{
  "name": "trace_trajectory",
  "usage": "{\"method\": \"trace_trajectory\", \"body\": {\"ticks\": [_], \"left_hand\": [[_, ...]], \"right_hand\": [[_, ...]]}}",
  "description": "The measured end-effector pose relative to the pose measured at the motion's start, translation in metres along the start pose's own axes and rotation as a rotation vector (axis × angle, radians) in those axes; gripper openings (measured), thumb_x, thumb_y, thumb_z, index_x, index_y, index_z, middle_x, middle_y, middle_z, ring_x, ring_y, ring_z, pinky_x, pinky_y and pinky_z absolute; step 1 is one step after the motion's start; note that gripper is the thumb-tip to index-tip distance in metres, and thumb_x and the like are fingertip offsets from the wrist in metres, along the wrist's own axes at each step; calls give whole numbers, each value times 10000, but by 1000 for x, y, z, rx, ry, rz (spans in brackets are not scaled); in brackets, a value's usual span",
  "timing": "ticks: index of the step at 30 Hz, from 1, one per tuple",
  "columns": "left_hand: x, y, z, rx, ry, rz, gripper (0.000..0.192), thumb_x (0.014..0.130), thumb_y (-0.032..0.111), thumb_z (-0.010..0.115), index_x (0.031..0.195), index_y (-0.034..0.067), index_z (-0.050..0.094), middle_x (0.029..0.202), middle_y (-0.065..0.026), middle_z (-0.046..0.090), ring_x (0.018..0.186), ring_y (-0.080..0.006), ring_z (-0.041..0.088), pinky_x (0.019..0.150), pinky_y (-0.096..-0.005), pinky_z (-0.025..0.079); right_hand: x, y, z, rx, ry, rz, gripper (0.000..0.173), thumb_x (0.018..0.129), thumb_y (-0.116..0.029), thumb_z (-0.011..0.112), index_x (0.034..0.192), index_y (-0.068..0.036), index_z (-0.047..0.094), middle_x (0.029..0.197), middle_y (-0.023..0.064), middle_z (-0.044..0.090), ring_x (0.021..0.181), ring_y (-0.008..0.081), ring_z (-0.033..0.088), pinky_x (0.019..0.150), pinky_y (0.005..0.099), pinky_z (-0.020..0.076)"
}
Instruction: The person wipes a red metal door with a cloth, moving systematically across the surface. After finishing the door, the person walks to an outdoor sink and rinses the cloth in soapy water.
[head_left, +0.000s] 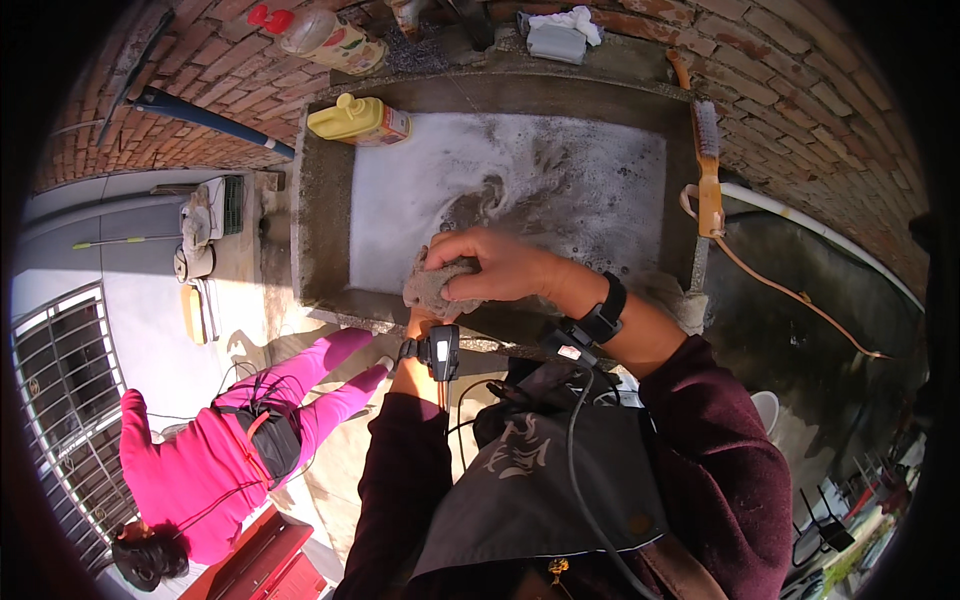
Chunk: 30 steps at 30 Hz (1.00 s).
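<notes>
A wet grey-brown cloth (433, 291) is bunched over the near edge of a stone wash basin (302, 217). My right hand (499, 264) grips it from above, fingers and thumb curled into its folds. Most of my left hand (426, 321) is hidden beneath the cloth; it touches the underside, but its fingers do not show. White suds and murky water (577, 172) fill the basin floor, with dark swirls in the foam. In the basin's far left corner stands a yellow jug with a pump top (361, 122).
A wooden-handled brush (708, 172) lies along the right rim. Another cloth (679, 300) hangs over the near right corner. A red-capped plastic bottle (322, 37) stands beyond the basin by the brick wall (802, 75). To my left is a person in pink (199, 465).
</notes>
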<state>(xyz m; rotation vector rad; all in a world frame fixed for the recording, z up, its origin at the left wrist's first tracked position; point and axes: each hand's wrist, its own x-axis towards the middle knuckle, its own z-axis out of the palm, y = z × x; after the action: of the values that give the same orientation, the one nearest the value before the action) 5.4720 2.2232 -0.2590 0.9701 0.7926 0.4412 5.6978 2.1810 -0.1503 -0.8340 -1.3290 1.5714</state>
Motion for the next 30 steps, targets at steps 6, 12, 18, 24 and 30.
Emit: {"method": "trace_trajectory", "body": {"ticks": [6,12,18,24,30], "left_hand": [[23,-29,14,-487,-143,460,566,1014,396,408,1515,149,315,1473,-132,430,1392,-296,399,1130,-476,379],[-3,-2,6,-744,62,-31,496,1039,366,382,1482,144,355,1447,-130,447,1336,-279,466,1090,-441,422],[-4,47,43,685,417,143,377,991,304,553,1302,92,535,1209,-67,611,1082,-229,617,883,-383,520],[1,53,55,-105,688,-58,337,1025,270,484,1227,11,561,1190,-120,616,1051,-233,638,812,-392,555],[-1,26,25,265,736,-114,450,1027,331,500,1166,-84,608,1181,-161,619,1103,-238,589,955,-355,455]], "right_hand": [[3,41,17,-582,203,-163,268,741,-219,726,980,-99,719,1460,143,445,1301,392,424,1034,467,418],[31,77,39,-617,398,-235,244,789,-251,692,986,-106,694,1272,186,527,1131,401,498,935,515,458],[59,74,34,-647,415,-88,211,836,-262,675,959,-99,623,1065,191,580,900,380,614,794,467,519],[63,79,30,-391,436,-94,199,875,-246,652,940,-63,608,966,175,653,857,365,649,744,424,528],[74,87,17,29,313,334,358,964,-345,617,1131,-29,622,1148,138,676,1012,241,638,845,354,504]]}}
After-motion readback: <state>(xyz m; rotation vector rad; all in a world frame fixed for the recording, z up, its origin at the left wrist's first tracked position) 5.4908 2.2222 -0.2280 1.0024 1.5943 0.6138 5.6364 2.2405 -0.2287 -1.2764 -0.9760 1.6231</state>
